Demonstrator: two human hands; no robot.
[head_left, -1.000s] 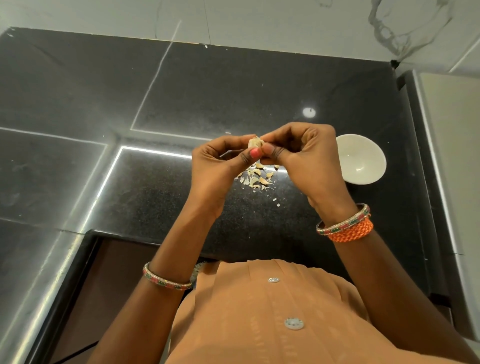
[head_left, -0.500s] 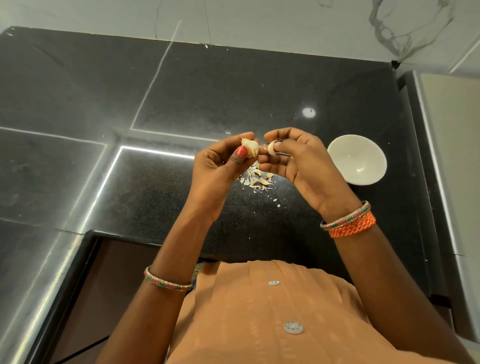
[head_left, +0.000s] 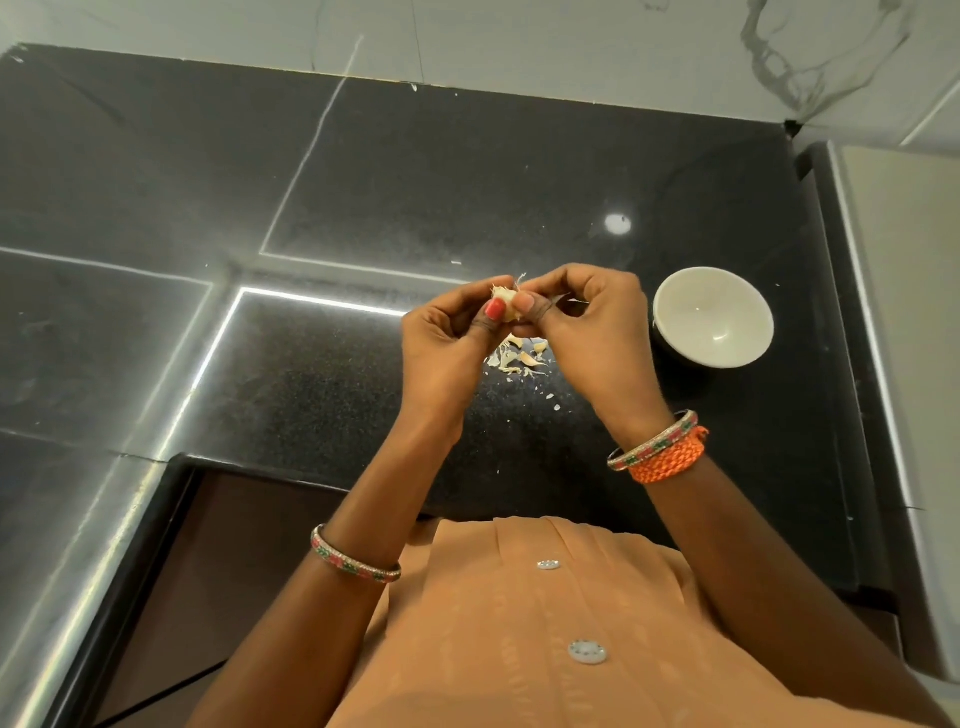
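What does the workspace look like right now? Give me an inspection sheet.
Surface: black speckled stone counter, glossy, with light reflections.
Job's things: garlic piece held above the counter between both hands; white bowl to the right, looks empty.
Clutter: garlic peels scattered on the counter below the hands.
Hands: left hand and right hand both pinch the garlic piece at the fingertips.
Cables: nothing seen.
Surroundings: white marble wall behind the counter.

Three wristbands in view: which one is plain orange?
The braided thread band on the right wrist. The other two are pink-and-green patterned: the right bangle beside it and the left bangle.
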